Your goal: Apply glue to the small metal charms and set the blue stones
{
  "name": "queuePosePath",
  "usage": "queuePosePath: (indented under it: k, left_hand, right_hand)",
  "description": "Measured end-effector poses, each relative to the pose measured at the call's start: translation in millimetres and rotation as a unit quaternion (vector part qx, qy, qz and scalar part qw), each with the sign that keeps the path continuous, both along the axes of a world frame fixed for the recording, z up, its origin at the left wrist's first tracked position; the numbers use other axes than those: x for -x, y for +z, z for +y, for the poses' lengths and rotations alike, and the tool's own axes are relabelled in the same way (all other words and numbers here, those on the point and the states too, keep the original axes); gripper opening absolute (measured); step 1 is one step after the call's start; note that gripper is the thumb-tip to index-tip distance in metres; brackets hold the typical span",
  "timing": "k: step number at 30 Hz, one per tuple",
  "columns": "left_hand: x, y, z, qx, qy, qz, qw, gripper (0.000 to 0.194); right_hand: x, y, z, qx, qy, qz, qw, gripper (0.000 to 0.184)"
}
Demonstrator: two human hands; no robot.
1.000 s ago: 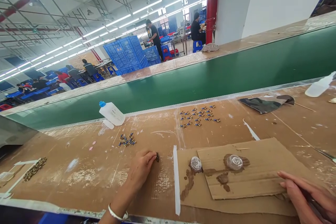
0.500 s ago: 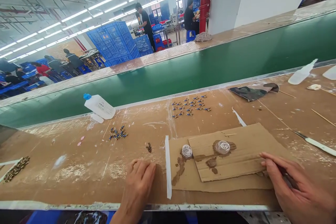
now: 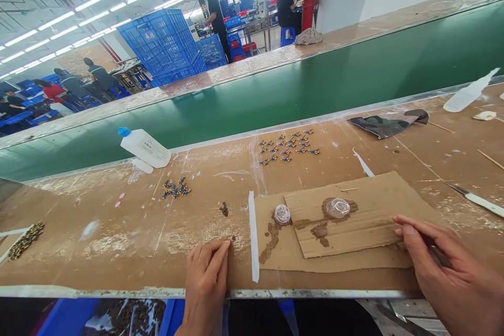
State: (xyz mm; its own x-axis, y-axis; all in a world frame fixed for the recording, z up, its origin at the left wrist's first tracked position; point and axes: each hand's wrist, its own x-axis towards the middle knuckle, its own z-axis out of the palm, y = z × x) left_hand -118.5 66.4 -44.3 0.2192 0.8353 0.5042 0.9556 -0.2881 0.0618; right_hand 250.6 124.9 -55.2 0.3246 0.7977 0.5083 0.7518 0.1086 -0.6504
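Note:
My left hand (image 3: pixel 205 278) lies flat on the brown worktop (image 3: pixel 129 236) near its front edge, fingers stretched out, holding nothing. A small dark metal piece (image 3: pixel 224 209) sits on the worktop just beyond its fingertips. My right hand (image 3: pixel 444 268) rests at the right end of a stained cardboard sheet (image 3: pixel 370 210), fingers curled around a thin dark tool (image 3: pixel 435 253). Two small clear round caps (image 3: pixel 337 208) stand on the cardboard in brown stains.
A white bottle with a blue cap (image 3: pixel 144 147) lies at the back left. Several small blue and gold parts (image 3: pixel 289 147) and a second group (image 3: pixel 176 188) lie on the worktop. A white strip (image 3: pixel 254 236), a knife (image 3: pixel 474 198) and a green conveyor belt (image 3: pixel 315 89) are nearby.
My left hand let go of the small dark piece, drew back to the front edge and flattened. My right hand moved up along the cardboard's right end. The view tilted down.

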Motion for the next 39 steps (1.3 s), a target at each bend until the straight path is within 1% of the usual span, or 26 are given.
queuePosePath:
  k: [6, 10, 17, 23, 27, 32, 36, 39]
  left_hand:
    - [-6.9, 1.2, 3.0, 0.008, -0.004, -0.027, 1.000, 0.032]
    - [-11.6, 3.6, 4.7, -0.007, -0.012, -0.033, 0.999, 0.032]
    - [-19.9, 8.5, 7.6, -0.018, -0.021, -0.027, 0.999, 0.029]
    - [-22.1, 7.4, 7.3, -0.018, -0.020, -0.034, 0.999, 0.028]
    - [-16.0, 5.0, 6.1, -0.010, -0.003, -0.056, 0.998, 0.029]
    - [-3.4, 6.5, 13.8, -0.013, 0.040, -0.068, 0.997, 0.021]
    - [0.7, 7.9, 21.9, 0.009, 0.046, -0.083, 0.995, 0.021]
    - [2.5, 7.8, 28.5, 0.031, 0.074, -0.105, 0.991, 0.022]
  right_hand:
    - [5.2, 6.9, 0.0, 0.002, -0.019, -0.006, 1.000, 0.025]
    - [6.9, 9.9, -0.2, -0.012, -0.015, -0.010, 1.000, 0.023]
    - [4.1, 5.2, -0.7, 0.004, -0.016, -0.008, 1.000, 0.024]
    - [5.4, 6.4, -0.3, 0.004, -0.010, 0.005, 1.000, 0.023]
    - [6.5, 9.0, -0.6, 0.011, -0.010, 0.002, 1.000, 0.023]
    - [3.9, 6.1, -1.0, 0.004, -0.009, -0.011, 1.000, 0.025]
    - [2.0, 4.3, -1.4, 0.020, -0.018, -0.014, 1.000, 0.027]
    - [3.0, 5.7, -0.8, 0.000, -0.010, -0.022, 1.000, 0.026]
